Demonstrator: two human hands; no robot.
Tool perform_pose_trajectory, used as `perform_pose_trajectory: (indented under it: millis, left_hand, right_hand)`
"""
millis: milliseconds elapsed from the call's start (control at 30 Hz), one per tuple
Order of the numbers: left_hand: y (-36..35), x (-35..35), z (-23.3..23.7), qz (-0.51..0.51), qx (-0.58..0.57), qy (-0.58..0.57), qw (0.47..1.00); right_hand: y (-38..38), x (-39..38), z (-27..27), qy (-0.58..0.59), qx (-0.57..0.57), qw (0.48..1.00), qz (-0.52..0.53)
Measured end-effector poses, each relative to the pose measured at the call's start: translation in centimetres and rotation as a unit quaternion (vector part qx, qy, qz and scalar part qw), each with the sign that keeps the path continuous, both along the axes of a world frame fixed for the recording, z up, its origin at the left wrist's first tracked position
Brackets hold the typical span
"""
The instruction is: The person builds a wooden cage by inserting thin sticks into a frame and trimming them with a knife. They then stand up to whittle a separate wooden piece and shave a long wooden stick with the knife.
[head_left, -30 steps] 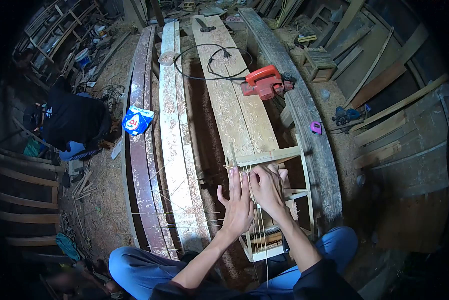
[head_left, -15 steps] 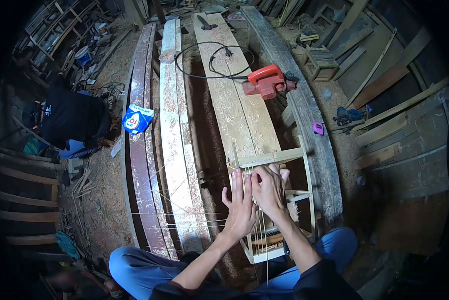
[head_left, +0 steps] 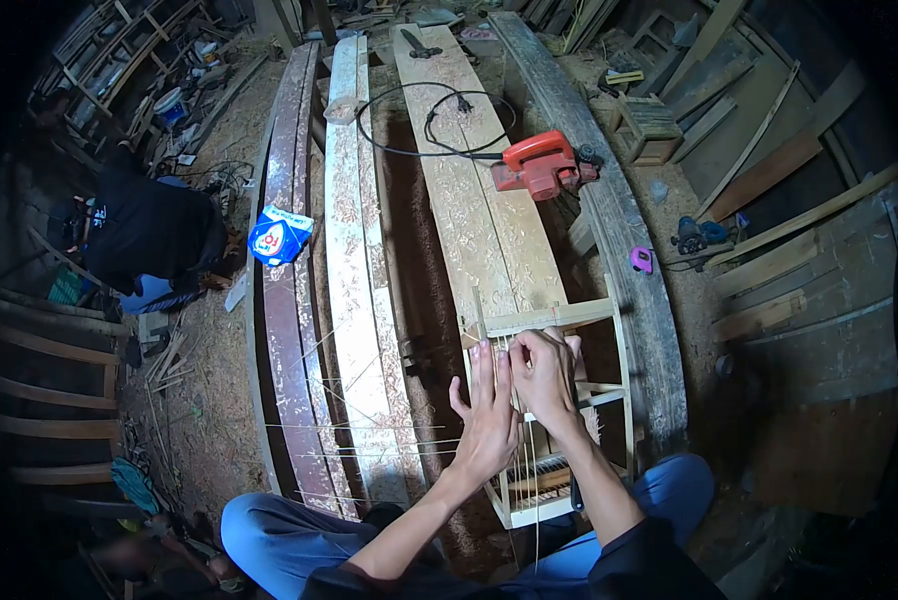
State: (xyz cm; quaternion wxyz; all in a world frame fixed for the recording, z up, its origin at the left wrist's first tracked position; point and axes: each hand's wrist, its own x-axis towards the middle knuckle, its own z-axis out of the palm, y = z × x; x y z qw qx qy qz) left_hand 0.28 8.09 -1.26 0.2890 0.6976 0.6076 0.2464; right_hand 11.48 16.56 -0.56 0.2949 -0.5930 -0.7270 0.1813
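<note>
1. At far left, a person [head_left: 154, 235] in a dark top bends low over a floor littered with shavings.
2. A crinkled blue packet [head_left: 279, 240] lies on a long maroon plank [head_left: 291, 335], its surface scuffed.
3. Beside it runs a pale plank [head_left: 353, 260], flecked with curled shavings; thin sticks [head_left: 377, 429] cross its near part.
4. The left hand [head_left: 489, 430] lies palm down at the frame's left side, fingers straight and pointing away from the wearer; the middle ones are close together, one outer finger is spread left.
5. The slatted wooden frame [head_left: 559, 316] sits before the wearer, under the hands. Open and box-like, of smooth pale bars, its long axis runs away from the wearer; slender strips [head_left: 531, 455] run lengthwise.
6. The right hand [head_left: 544, 378] is over the strips, fingers bent, fingertips gathered; whether they pinch a strip cannot be told.
7. Beyond, a chunky red power tool [head_left: 541, 168] reaches onto a grey, rough-grained plank [head_left: 619, 215], where a rounded pink tape measure [head_left: 641, 260] lies.
</note>
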Motion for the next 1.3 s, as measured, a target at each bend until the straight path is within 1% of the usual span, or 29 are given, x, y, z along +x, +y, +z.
perform_pose_trajectory:
  millis: [167,267,333,433,500,567,633,700,833,1167,1233,1300]
  left_hand:
    - [0.0,0.0,-0.3,-0.001,0.002,0.005,1.0]
    - [-0.1,-0.1,-0.4,-0.001,0.005,0.01,1.0]
    - [0.0,-0.3,-0.6,-0.004,0.017,0.027,0.999]
    - [0.0,-0.4,-0.6,-0.006,0.026,0.033,0.999]
    - [0.0,-0.4,-0.6,-0.002,0.029,0.032,0.999]
    - [0.0,-0.3,-0.6,0.0,0.03,0.031,0.999]
    - [0.0,-0.2,-0.5,0.004,0.027,0.03,0.999]
    - [-0.1,-0.2,-0.5,0.006,0.029,0.027,0.999]
    - [-0.1,-0.1,-0.6,0.008,0.031,0.026,0.999]
    - [-0.1,0.0,-0.4,0.007,0.025,0.033,0.999]
    - [-0.1,0.1,-0.4,0.011,0.021,0.03,0.999]
    - [-0.2,0.0,-0.4,0.011,0.019,0.027,0.999]
  right_hand:
    - [0.3,-0.1,0.0,0.008,-0.013,1.0,-0.004]
    - [0.2,0.0,0.7,-0.025,-0.026,0.999,-0.007]
    - [0.3,0.4,1.4,-0.072,-0.017,0.997,0.024]
    - [-0.6,1.0,1.5,-0.104,-0.021,0.993,0.046]
    - [-0.7,1.3,2.1,-0.105,-0.036,0.992,0.057]
    - [-0.7,1.6,2.4,-0.088,-0.063,0.992,0.059]
    - [-0.7,1.7,2.2,-0.077,-0.054,0.992,0.08]
    - [-0.7,1.5,1.1,-0.065,-0.036,0.995,0.069]
    - [-0.6,1.5,0.8,-0.063,-0.046,0.994,0.074]
    - [-0.1,1.1,-0.2,-0.041,-0.026,0.997,0.06]
    - [0.4,1.0,-0.5,0.001,-0.011,0.998,0.061]
    - [0.6,0.9,-0.4,0.008,-0.021,0.997,0.068]
